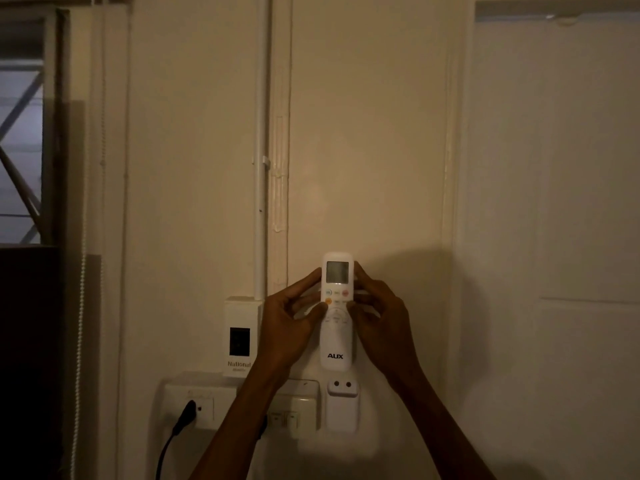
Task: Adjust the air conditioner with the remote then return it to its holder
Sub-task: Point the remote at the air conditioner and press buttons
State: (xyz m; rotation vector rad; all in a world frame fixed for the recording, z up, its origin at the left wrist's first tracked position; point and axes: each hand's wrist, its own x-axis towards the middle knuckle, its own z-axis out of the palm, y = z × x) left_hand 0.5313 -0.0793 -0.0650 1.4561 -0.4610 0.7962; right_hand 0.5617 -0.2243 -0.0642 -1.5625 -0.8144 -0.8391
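Hands meet around the remote [337, 311], which stands upright against the wall [381, 168], its bottom edge just above the empty white holder [342, 407]. The left hand [289, 322] pinches its left edge, thumb lying on the face near the buttons; the right hand [379, 317] clasps the right edge, fingers curled round the side. Gripping from both sides likely keeps the body straight and lined up over the holder's mouth, so it could slide down, or equally steadies it for pressing a button; which of the two is under way cannot be told.

The remote is slim, white and rounded, with a grey screen at the top, small blue, red and orange buttons under it, a round pad lower down and "AUX" printed near the bottom. Left of the holder sit a switch plate [298, 407], a socket with a black plug [185, 415], and a small white box [240, 337] marked "National".
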